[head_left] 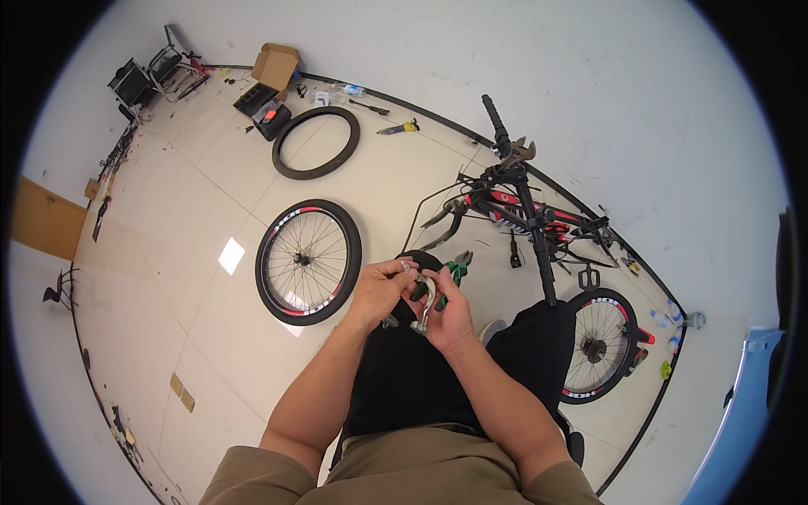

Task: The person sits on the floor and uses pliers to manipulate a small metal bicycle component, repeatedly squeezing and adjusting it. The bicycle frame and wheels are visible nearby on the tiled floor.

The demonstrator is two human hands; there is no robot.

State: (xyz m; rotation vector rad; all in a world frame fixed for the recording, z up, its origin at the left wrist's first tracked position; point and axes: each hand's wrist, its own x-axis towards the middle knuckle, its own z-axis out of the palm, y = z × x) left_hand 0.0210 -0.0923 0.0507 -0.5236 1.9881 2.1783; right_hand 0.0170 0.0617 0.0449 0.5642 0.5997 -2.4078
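My left hand (379, 290) and my right hand (448, 316) meet over my lap, both on a small silver bicycle brake part (427, 296). My right hand also grips green-handled pliers (454, 271), their jaws pointing up and away from me. My left hand pinches the top of the silver part. Black trousers lie under the hands.
A spoked wheel with a tyre (308, 261) lies flat on the floor to my left. A bare tyre (316, 142) lies farther off, near a cardboard box (278, 65) and a toolbox (265, 109). A red and black bicycle (539, 227) stands to my right by the wall.
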